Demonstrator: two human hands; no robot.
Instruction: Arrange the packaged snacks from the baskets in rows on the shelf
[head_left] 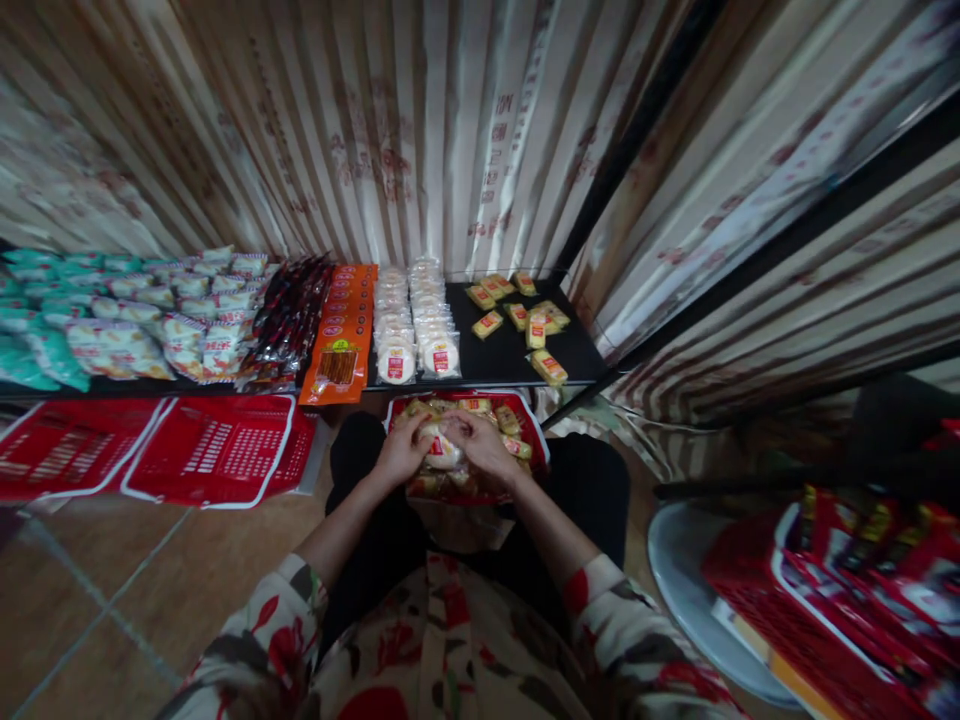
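A red basket (534,436) rests on my lap, filled with several small yellow wrapped snack packets. Over it, my left hand (402,450) and my right hand (480,443) meet, both closed on a pale wrapped snack packet (442,450) with a red label. Beyond the basket, more yellow snack packets (525,325) lie scattered on the right end of a low black shelf (495,355).
The shelf also holds round white cakes (412,335) in two rows, an orange pack row (341,335), dark red packets (289,315) and teal and white bags (112,320). Empty red baskets (217,450) lie on the floor left. A round stool (675,580) with red baskets stands right. Curtains hang behind.
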